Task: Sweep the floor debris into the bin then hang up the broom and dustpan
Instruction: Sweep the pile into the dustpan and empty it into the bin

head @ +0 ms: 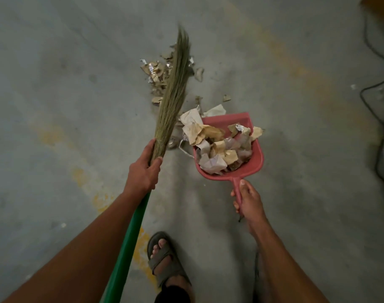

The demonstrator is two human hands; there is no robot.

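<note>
I saw the one broom's (pixel 172 92) green handle cut off at the bottom edge; the left hand (pixel 143 171) gripped it where the bristles began, their blurred tips over loose floor debris (pixel 157 72), scraps too many to count. Rightward, the one red dustpan (pixel 255 159) lay heaped with paper, the right hand (pixel 249 200) clenched around its handle just behind.

Dim, soft light; wide-angle edge distortion
</note>
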